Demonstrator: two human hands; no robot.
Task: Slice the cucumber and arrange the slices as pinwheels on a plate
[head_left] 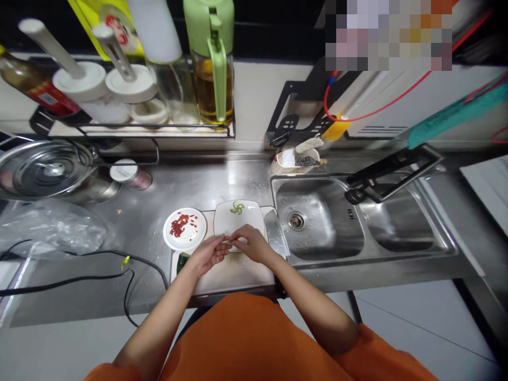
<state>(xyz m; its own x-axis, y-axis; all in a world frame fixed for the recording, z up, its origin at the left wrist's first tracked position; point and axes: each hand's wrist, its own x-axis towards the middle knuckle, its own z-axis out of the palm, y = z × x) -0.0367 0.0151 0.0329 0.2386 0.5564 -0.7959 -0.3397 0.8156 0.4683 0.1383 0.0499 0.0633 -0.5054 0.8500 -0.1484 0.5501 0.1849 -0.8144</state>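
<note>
My left hand and my right hand meet over the near edge of a white square plate, fingers pinched together around a small pale green piece that I can barely make out. A few cucumber slices lie at the plate's far side. The plate rests on a pale cutting board. A dark green cucumber piece lies on the board just left of my left wrist. A round white plate with chopped red chilli sits to the left of the square plate.
A double steel sink with a black tap lies to the right. Behind are oil and sauce bottles on a rack, a pot lid, a small tin, a plastic bag and black cables.
</note>
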